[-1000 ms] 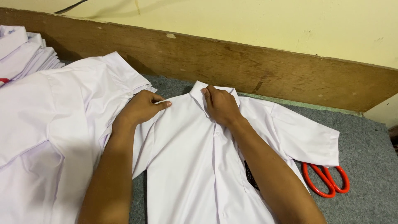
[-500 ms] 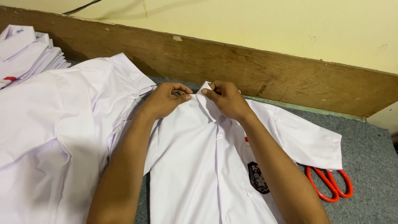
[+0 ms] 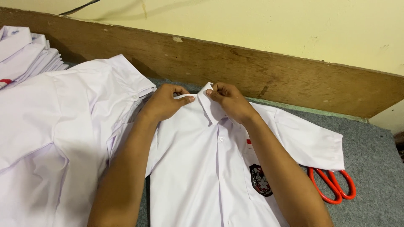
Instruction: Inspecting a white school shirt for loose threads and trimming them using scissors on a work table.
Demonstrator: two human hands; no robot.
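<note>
Head view: the left hand [image 3: 165,102] and right hand [image 3: 229,101] pinch the collar [image 3: 207,106] of the white shirt [image 3: 198,168], fingertips pressed together. The step in hand appears to be collar shaping, which calls for even tension on both sides.

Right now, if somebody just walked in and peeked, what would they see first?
First, two hands, the left hand and right hand, pinching the collar of a white shirt spread flat in the middle. Next, the bright orange scissors on the grey mat at the right, partly under the shirt's sleeve. A heap of more white shirts lies on the left.
</note>
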